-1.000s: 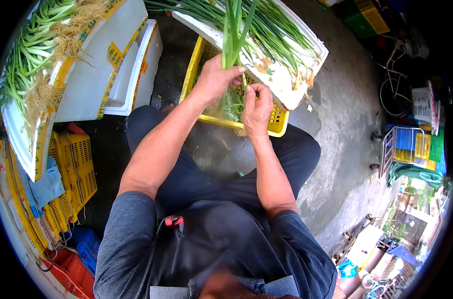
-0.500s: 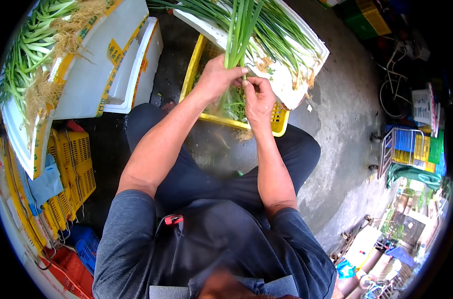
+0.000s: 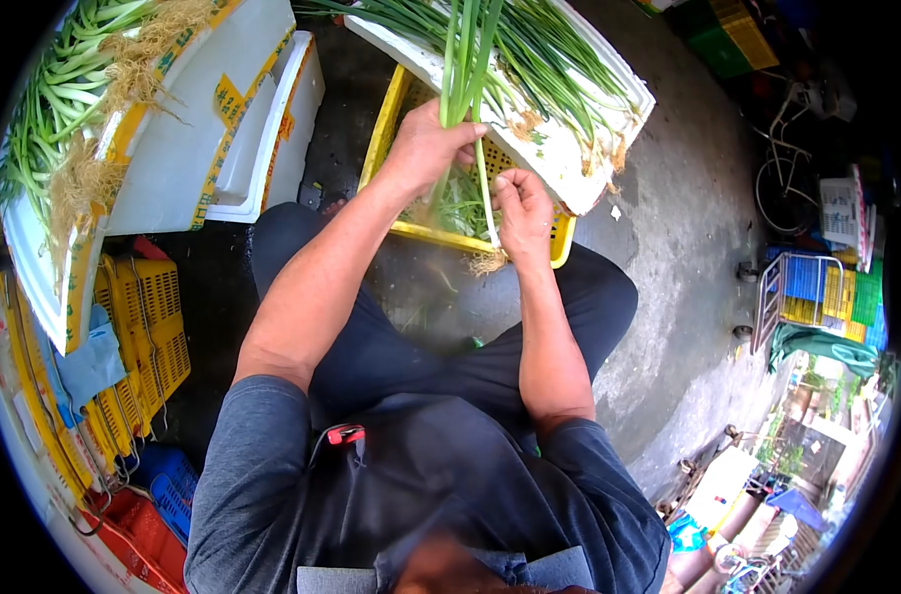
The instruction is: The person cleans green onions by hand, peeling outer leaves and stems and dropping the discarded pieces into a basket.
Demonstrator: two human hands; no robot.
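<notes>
My left hand (image 3: 427, 150) is closed around a few green onions (image 3: 467, 69), their leaves pointing away from me. One white stalk (image 3: 488, 198) hangs down toward me from that grip and ends in a tuft of pale roots (image 3: 487, 262). Just right of this stalk is my right hand (image 3: 525, 213), thumb and fingers pinched together; whatever may be between them is too small to make out. Beneath both hands stands a yellow plastic basket (image 3: 379, 148) with loose green leaf scraps (image 3: 460, 210) inside.
A white foam board (image 3: 566, 178) bearing more green onions (image 3: 569, 74) lies beyond the basket. At left, foam boxes (image 3: 173, 168) carry rooted onions (image 3: 69, 94), with yellow crates (image 3: 158, 327) nearer me. A hand cart (image 3: 802, 287) and bicycle (image 3: 782, 183) stand at right.
My right hand has moved a little toward me and away from the left hand, along the stalk. The white stalk and its roots now show more fully. My left hand has shifted slightly left.
</notes>
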